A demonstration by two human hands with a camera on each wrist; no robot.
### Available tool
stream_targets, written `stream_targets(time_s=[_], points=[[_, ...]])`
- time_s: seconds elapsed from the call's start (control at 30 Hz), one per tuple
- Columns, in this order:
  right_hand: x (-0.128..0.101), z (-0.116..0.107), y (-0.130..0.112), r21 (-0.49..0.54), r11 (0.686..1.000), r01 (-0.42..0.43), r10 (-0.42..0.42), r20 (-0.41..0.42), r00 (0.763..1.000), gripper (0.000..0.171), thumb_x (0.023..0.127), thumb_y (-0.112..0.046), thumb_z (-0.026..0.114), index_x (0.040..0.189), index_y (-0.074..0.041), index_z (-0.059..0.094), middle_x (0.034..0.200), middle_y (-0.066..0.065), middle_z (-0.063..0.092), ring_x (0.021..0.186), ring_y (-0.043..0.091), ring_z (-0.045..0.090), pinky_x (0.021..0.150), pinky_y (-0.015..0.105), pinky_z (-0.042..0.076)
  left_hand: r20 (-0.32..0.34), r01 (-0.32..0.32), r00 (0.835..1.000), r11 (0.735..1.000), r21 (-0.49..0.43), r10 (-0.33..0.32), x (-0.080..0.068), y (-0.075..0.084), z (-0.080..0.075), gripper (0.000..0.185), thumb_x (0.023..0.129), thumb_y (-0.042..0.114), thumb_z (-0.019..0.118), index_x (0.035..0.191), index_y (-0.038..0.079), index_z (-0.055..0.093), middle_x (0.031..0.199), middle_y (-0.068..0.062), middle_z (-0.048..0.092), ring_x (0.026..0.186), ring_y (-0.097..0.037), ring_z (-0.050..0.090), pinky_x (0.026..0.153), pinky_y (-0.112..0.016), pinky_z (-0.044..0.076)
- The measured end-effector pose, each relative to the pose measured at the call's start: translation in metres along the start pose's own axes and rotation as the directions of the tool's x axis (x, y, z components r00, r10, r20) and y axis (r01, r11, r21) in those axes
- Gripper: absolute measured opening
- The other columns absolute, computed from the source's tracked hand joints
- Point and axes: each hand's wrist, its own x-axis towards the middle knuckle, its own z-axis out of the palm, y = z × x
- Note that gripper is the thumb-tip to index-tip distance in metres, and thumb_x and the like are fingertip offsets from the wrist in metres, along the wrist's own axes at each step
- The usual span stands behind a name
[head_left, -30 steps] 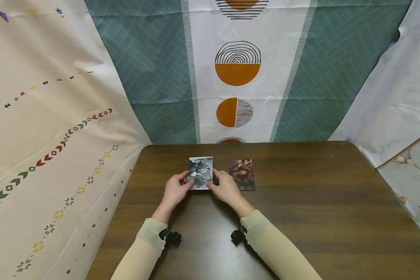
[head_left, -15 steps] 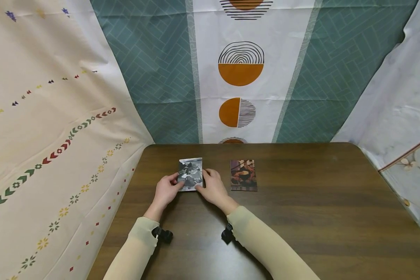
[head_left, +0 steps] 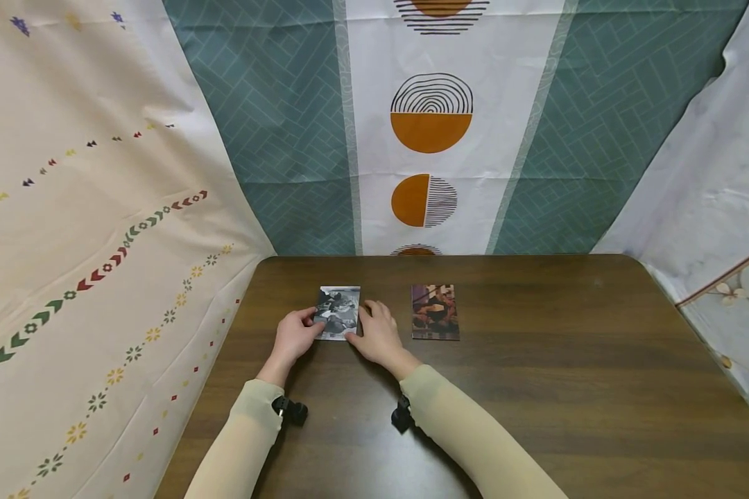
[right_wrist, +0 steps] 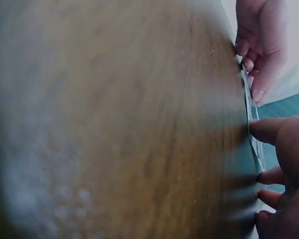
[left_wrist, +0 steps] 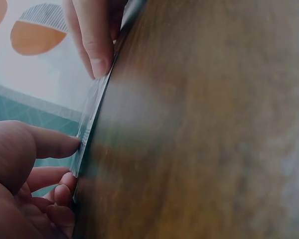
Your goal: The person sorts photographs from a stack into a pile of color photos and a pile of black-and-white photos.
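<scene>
Pinching with my left hand (head_left: 293,338): black-and-white picture card (head_left: 340,308), left of colour picture card (head_left: 435,312), wood-grain surface (head_left: 549,367). My relaxed right hand (head_left: 377,337) touches the monochrome's right edge. Risk: uneven push, skewing.

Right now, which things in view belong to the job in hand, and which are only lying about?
In the job:
grey picture
left hand, thumb on the picture
right hand, at the picture's right edge
brown table, underneath

Apparently only lying about:
dark picture, untouched, further right; perhaps it belongs too
patterned cloth, behind the table
</scene>
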Motion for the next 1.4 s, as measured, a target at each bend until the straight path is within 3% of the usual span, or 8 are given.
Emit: stream_targets(time_s=[0.27, 0.57, 1.0, 1.4], points=[[0.003, 0.004, 0.003, -0.080, 0.997, 0.002, 0.000, 0.024, 1.000, 0.072, 0.105, -0.047, 0.066, 0.158, -0.001, 0.050, 0.166, 0.019, 0.039, 0.154, 0.043, 0.031, 0.118, 0.060, 0.035, 0.040, -0.020, 0.999, 0.995, 0.101, 0.016, -0.001, 0.004, 0.000, 0.055, 0.096, 0.020, 0.076, 0.143, -0.005, 0.064, 0.092, -0.011, 0.061, 0.086, -0.028, 0.055, 0.078, -0.042, 0.044], [0.004, 0.008, 0.008, -0.069, 0.997, 0.016, -0.013, 0.049, 0.999, 0.074, 0.108, -0.048, 0.061, 0.162, -0.001, 0.044, 0.169, 0.020, 0.033, 0.157, 0.043, 0.024, 0.122, 0.060, 0.030, 0.092, -0.035, 0.996, 0.987, 0.159, 0.020, -0.001, 0.006, -0.001, 0.062, 0.099, 0.024, 0.073, 0.151, -0.004, 0.056, 0.098, -0.014, 0.057, 0.088, -0.029, 0.051, 0.078, -0.041, 0.041], [0.002, 0.001, 0.011, 0.011, 1.000, 0.015, -0.016, 0.073, 0.997, 0.073, 0.109, -0.046, 0.059, 0.162, 0.000, 0.041, 0.170, 0.019, 0.033, 0.158, 0.042, 0.024, 0.122, 0.061, 0.029, 0.145, -0.043, 0.989, 0.992, 0.121, 0.025, 0.000, 0.003, -0.005, 0.067, 0.101, 0.028, 0.073, 0.153, -0.007, 0.052, 0.102, -0.014, 0.058, 0.092, -0.029, 0.053, 0.085, -0.044, 0.044], [0.002, -0.015, 0.012, 0.173, 0.985, 0.019, -0.042, 0.131, 0.990, 0.065, 0.110, -0.037, 0.057, 0.161, 0.001, 0.044, 0.166, 0.022, 0.040, 0.158, 0.043, 0.025, 0.125, 0.057, 0.025, 0.120, -0.011, 0.993, 1.000, 0.004, 0.010, -0.008, 0.005, -0.009, 0.065, 0.100, 0.022, 0.073, 0.150, -0.012, 0.052, 0.108, -0.018, 0.060, 0.100, -0.034, 0.054, 0.094, -0.051, 0.045]])
